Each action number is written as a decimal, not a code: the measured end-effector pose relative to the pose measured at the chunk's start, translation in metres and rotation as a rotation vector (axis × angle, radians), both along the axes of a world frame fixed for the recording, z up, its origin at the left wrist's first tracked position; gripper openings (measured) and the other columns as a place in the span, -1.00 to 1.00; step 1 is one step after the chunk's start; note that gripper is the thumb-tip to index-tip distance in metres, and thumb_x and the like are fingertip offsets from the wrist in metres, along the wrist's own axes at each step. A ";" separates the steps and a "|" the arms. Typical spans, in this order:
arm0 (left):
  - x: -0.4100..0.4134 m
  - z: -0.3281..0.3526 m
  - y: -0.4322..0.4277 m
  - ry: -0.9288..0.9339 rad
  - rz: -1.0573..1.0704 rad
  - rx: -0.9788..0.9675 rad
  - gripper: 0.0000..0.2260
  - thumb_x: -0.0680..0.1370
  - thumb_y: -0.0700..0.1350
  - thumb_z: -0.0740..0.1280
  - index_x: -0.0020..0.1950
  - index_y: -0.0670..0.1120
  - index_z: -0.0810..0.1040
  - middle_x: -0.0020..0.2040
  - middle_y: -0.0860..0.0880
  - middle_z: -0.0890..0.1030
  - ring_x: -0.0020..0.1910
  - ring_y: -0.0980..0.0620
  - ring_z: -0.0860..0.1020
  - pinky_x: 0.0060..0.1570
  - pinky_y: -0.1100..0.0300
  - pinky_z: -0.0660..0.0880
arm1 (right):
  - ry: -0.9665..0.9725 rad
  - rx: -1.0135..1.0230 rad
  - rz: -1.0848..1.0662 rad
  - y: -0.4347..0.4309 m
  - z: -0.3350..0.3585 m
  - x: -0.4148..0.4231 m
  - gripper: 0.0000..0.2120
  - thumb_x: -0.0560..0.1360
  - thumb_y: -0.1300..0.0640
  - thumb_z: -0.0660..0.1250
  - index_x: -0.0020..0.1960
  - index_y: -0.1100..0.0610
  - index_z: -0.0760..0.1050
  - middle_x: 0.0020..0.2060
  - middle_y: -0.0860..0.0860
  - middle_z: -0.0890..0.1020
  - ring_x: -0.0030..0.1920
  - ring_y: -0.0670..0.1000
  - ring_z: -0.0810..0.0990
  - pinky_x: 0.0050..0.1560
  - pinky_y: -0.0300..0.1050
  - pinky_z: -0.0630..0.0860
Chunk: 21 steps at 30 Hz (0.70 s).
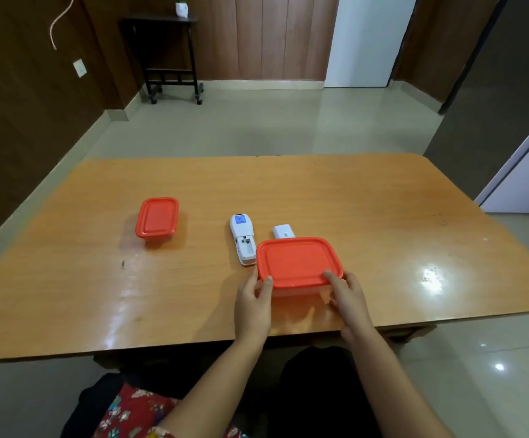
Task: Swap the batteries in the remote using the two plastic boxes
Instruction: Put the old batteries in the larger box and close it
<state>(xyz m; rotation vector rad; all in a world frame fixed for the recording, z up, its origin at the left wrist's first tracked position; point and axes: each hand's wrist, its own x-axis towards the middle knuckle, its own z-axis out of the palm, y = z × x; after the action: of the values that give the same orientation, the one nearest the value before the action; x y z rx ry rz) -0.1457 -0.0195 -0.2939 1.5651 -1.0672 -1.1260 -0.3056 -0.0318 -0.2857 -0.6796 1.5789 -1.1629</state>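
1. Person's lap, 6 o'clock of the view: dark cloth with a red flowered fabric (pixel 130 412) at its left; both bare forearms reach forward over the table edge.
2. Left hand (pixel 253 301): curled about the near-left corner of the near box (pixel 291 290), thumb laid on the lid rim.
3. Right hand (pixel 350 298): gripping the near-right corner of the same box, one fingertip on top of the lid, the others down the side.
4. Near box: clear plastic body under an orange-red lid (pixel 299 262), fully seated. It sits toward 6 o'clock of the table (pixel 383 216). Its contents cannot be made out through the wall, nor whether its base touches the table.
5. Remote (pixel 242 238): white, lying back-up at 10 o'clock of the near box, just beside its far-left corner; the battery bay is uncovered. Whether cells lie in it cannot be told.
6. Battery cover (pixel 283 231): small white panel at 12 o'clock of the near box, its near end hidden behind the lid.
7. Far box (pixel 157 218): smaller in view, same orange-red lid, closed, at 10 o'clock of the remote and well apart; contents not visible.
8. Side table (pixel 165 52): dark, on castors, at 11 o'clock of the room, bearing a small white pot (pixel 181 9).
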 end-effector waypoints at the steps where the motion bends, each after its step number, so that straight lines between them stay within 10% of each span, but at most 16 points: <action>1: -0.007 0.005 -0.003 0.023 -0.007 -0.030 -0.59 0.55 0.13 0.23 0.40 0.16 0.40 0.28 0.07 0.52 0.23 0.10 0.49 0.26 0.00 0.47 | -0.107 -0.020 -0.002 0.000 0.003 -0.003 -0.59 0.51 0.00 0.34 0.31 0.03 0.35 0.09 0.04 0.54 0.04 0.06 0.55 -0.03 -0.07 0.52; 8: -0.077 0.030 -0.055 0.056 -0.157 -0.077 -0.64 0.58 -0.08 0.26 0.39 0.02 0.42 0.30 0.04 0.47 0.14 0.17 0.50 0.25 0.13 0.44 | -0.465 -0.068 -0.199 -0.036 0.015 -0.055 -0.23 0.44 0.22 0.43 0.46 -0.05 0.03 0.23 0.14 0.44 0.12 0.17 0.55 0.04 0.09 0.58; 15: -0.138 0.018 -0.173 -0.453 -0.484 -0.105 -0.61 0.57 -0.06 0.25 0.40 -0.05 0.40 0.40 -0.03 0.41 0.36 0.00 0.40 0.26 0.21 0.31 | -0.350 -0.156 -0.390 -0.139 0.019 -0.152 -0.41 0.48 0.29 0.35 0.40 0.13 0.14 0.09 0.11 0.45 -0.03 0.07 0.55 0.12 0.16 0.55; 21: -0.158 -0.004 -0.273 -0.840 -0.592 -0.088 -0.53 0.58 0.07 0.21 0.49 0.04 0.27 0.52 0.07 0.24 0.48 0.02 0.24 0.39 0.08 0.29 | -0.139 -0.184 -0.507 -0.278 0.009 -0.225 -0.81 0.45 0.22 0.36 0.05 0.16 0.46 0.00 0.16 0.54 -0.25 0.09 0.56 -0.51 -0.15 0.55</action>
<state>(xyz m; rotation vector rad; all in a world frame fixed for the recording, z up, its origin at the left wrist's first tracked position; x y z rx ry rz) -0.3034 -0.2920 -0.2980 1.7350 -2.2123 -0.7369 -0.5310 -0.3103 -0.2769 -0.3059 1.5830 -1.7055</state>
